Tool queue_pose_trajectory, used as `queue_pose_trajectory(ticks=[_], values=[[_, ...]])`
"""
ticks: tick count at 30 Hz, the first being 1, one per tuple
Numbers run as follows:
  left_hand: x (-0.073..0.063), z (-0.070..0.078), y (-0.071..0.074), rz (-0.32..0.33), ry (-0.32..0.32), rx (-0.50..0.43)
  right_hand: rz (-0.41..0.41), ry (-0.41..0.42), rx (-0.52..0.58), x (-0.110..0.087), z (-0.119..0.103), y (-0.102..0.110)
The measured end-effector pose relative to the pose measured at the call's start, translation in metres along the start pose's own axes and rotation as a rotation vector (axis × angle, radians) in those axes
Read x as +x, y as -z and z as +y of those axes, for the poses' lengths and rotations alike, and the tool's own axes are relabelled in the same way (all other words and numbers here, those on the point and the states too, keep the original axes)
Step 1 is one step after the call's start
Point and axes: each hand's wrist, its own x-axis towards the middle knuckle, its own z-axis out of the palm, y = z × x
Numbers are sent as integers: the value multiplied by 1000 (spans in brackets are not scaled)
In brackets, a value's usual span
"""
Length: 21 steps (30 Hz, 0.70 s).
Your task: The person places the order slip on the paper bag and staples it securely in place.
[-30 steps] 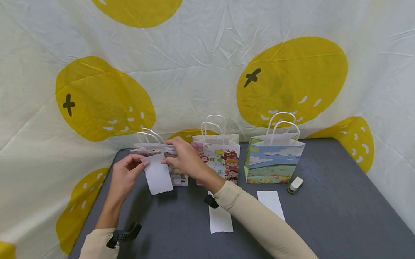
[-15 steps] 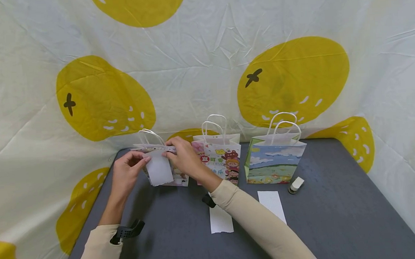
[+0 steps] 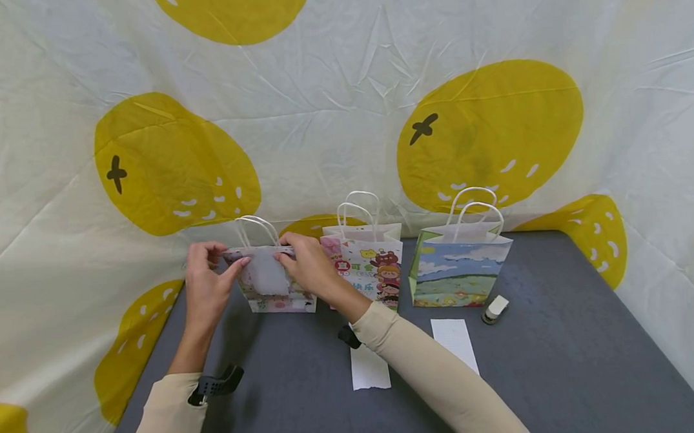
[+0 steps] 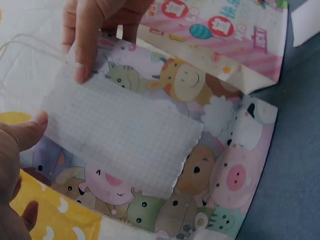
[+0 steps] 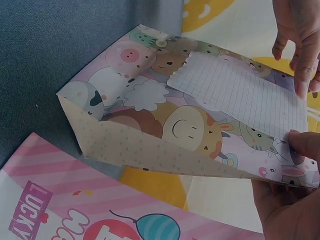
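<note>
A small gift bag (image 3: 281,303) with a cartoon animal print and white handles stands at the left of the table. A torn-edged piece of grid paper (image 4: 122,130) lies flat against its front, near the top. My right hand (image 3: 311,263) pinches the paper's top corner against the bag's rim, with the thumb in front and the fingers behind. My left hand (image 3: 206,281) is at the bag's left top edge. Its straight thumb (image 5: 304,75) touches the paper's other top corner, while the fingers stand apart from the thumb beyond the bag's edge.
A pink cartoon gift bag (image 3: 363,261) and a blue landscape gift bag (image 3: 460,273) stand to the right. Two paper slips, a near one (image 3: 370,370) and a grid one (image 3: 452,341), lie in front. A small white-topped item (image 3: 494,309) sits beside the blue bag. A patterned curtain (image 3: 332,146) hangs behind.
The paper has moved up and back until it lies against the bag front. My left thumb and fingers have spread apart from their pinch. The right hand has hardly moved.
</note>
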Motion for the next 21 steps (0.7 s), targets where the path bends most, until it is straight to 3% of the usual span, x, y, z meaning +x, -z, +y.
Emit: queue_pose_trajectory(ticks=[3,10,21], values=[[4,-2,-1,-36,-21,14,5,5,6,0,0,0],[12,-9,-1,-198,-40,-78,-9,-7,8,-2,-1,1],[15,-9,-1,-276,2,-117,-38,-8,28,-3,0,1]])
